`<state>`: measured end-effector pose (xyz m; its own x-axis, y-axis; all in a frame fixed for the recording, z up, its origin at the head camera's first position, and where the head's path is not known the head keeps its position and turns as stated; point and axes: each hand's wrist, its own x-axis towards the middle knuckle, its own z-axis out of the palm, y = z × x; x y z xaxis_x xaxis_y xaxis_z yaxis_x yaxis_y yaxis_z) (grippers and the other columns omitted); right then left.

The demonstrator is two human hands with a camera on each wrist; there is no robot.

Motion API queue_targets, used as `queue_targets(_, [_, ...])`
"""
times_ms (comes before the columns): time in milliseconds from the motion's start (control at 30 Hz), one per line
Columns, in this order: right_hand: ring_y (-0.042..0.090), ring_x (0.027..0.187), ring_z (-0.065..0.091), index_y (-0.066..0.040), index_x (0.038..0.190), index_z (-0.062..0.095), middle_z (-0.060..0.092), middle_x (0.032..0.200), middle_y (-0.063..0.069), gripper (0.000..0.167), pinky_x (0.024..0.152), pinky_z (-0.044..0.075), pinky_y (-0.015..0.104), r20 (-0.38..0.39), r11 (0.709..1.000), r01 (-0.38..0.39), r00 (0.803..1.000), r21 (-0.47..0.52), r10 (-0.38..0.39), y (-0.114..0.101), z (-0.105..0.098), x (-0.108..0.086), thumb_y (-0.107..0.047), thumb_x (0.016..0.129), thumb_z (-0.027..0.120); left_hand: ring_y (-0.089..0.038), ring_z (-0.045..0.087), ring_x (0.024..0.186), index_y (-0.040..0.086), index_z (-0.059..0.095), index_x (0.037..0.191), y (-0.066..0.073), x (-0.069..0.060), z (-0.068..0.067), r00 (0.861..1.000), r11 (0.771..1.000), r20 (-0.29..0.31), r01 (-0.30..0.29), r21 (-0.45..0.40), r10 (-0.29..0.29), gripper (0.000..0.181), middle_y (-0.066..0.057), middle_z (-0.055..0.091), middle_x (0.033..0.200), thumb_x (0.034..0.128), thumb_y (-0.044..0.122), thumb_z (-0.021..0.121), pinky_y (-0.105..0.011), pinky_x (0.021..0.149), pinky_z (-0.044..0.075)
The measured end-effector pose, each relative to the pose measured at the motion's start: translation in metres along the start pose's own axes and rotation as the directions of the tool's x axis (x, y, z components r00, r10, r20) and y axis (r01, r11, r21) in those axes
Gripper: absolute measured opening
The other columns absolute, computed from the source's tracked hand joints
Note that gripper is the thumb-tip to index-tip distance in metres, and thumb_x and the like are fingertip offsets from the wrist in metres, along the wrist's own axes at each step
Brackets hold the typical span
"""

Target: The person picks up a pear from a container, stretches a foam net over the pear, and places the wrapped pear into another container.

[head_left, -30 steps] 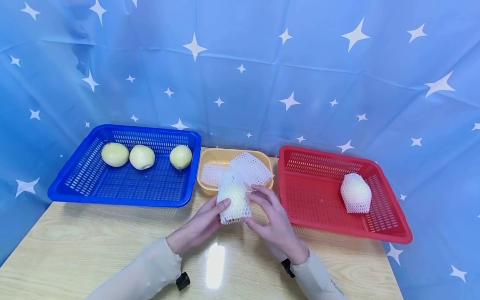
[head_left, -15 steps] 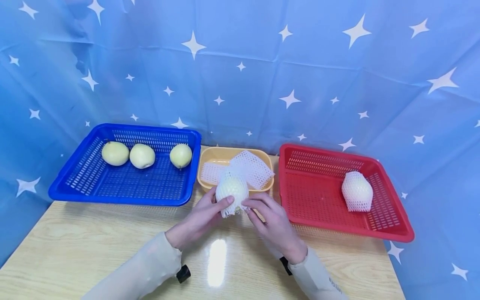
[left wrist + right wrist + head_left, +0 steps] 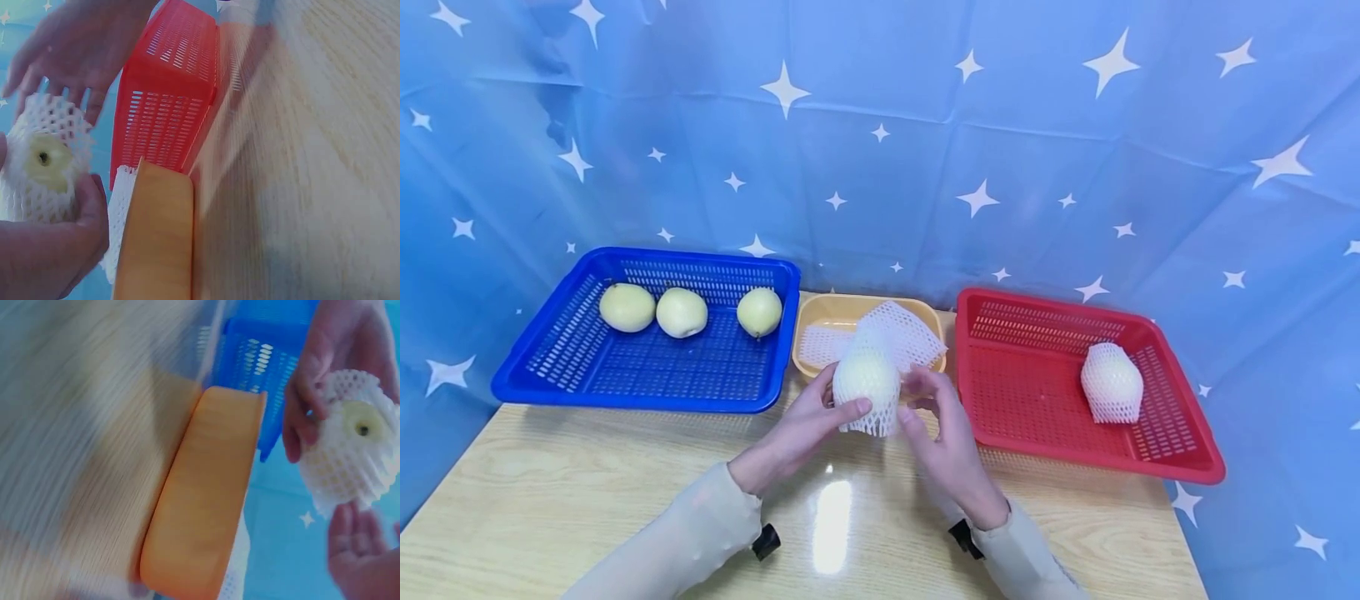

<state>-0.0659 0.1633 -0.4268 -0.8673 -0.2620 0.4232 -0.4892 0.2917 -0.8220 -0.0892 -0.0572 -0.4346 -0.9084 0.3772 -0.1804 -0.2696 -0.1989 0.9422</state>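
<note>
In the head view, my left hand [image 3: 801, 423] holds a pear in a white foam net sleeve [image 3: 865, 382] above the table's middle. Its thumb lies along the near side of the net. My right hand [image 3: 951, 446] is close on the other side, fingers loosely bent and not gripping; whether they touch the net is unclear. The left wrist view shows the pear's pale yellow end [image 3: 55, 172] with a dark eye, bare inside the net's mouth. Behind the net, the right fingers [image 3: 72, 78] are spread. Loose foam nets [image 3: 902, 333] lie in a small tan bin [image 3: 808, 310].
At left stands a blue basket [image 3: 625, 402] with three bare pears [image 3: 627, 307]. To the right, a red basket [image 3: 1075, 462] contains one netted pear [image 3: 1112, 383]. A starry blue curtain [image 3: 880, 167] hangs behind the wooden table [image 3: 625, 483].
Half a second ago the right fingertips pinched the net's near edge; they have since let go and moved slightly away. The net's edge now hangs lower. The left hand keeps its hold.
</note>
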Motion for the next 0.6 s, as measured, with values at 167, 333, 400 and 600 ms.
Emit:
queue_targets(167, [0.030,0.134,0.054,-0.013,0.160,0.031,0.047,0.153,0.011,0.055,0.106,0.051,0.047,0.043,0.945,-0.264,0.964,0.191,0.261,-0.006,0.004,0.008,-0.020,0.110,0.052,-0.031,0.054,0.131,0.017,0.031,0.161,0.004,0.000,0.003,0.996,0.985,-0.074,-0.030,0.171,0.043,0.086,-0.015,0.050,0.148,0.0905,0.020,0.081,-0.043,0.106,0.048])
queue_targets(333, [0.029,0.148,0.037,-0.017,0.165,0.022,0.031,0.165,0.011,0.062,0.114,0.040,0.055,0.189,0.825,-0.450,0.893,0.341,0.408,-0.009,0.011,0.018,-0.036,0.111,0.047,-0.033,0.055,0.126,0.016,0.027,0.164,0.007,-0.002,0.004,0.985,0.943,-0.107,-0.094,0.320,0.134,0.093,-0.018,0.049,0.149,0.0889,0.019,0.082,-0.046,0.102,0.052])
queue_targets(400, [0.028,0.151,0.031,-0.016,0.166,0.019,0.025,0.168,0.010,0.067,0.116,0.037,0.054,0.218,0.793,-0.485,0.874,0.369,0.434,-0.009,0.013,0.020,-0.039,0.110,0.048,-0.033,0.056,0.125,0.017,0.024,0.166,0.010,-0.005,0.006,0.982,0.914,-0.114,-0.097,0.393,0.154,0.100,-0.019,0.049,0.149,0.0867,0.024,0.085,-0.047,0.101,0.052])
queue_targets(600, [0.027,0.150,0.033,-0.015,0.164,0.018,0.030,0.166,0.009,0.076,0.116,0.039,0.049,0.223,0.731,-0.528,0.848,0.433,0.480,-0.010,0.014,0.024,-0.033,0.104,0.060,-0.036,0.058,0.128,0.021,0.019,0.167,0.018,-0.022,0.009,0.973,0.848,-0.064,-0.162,0.505,0.224,0.108,-0.018,0.044,0.157,0.0837,0.021,0.088,-0.052,0.108,0.048])
